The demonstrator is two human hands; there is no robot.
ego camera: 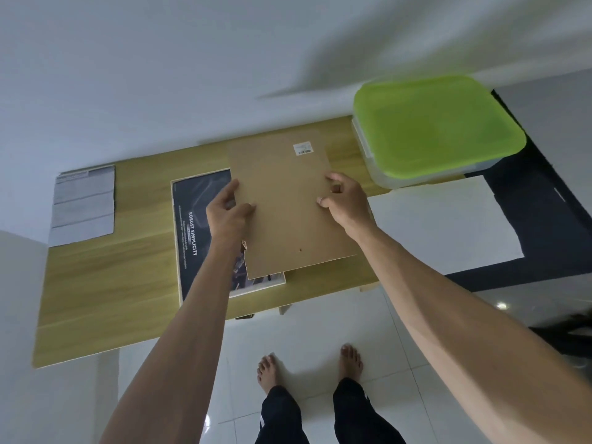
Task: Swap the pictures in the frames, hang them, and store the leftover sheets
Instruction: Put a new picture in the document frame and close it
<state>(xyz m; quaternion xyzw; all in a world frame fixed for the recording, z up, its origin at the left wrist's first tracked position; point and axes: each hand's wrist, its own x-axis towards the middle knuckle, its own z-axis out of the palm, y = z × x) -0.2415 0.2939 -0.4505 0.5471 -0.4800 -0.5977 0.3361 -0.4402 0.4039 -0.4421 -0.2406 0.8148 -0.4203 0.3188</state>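
Above the dark poster (198,219) on the desk (105,283), the brown backing board (288,206) runs lengthwise away from the person. The left hand (229,208) pinches its left edge and the right hand (344,200) holds its right edge with curled fingers. The poster lies left of the board, nearer the left grip.

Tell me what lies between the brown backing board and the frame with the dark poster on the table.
Nothing visible does. Both hands, left and right, hold the backing board tilted over the right part of the frame, whose dark poster lies exposed. The paper sheet and green-lidded box sit off to the sides.
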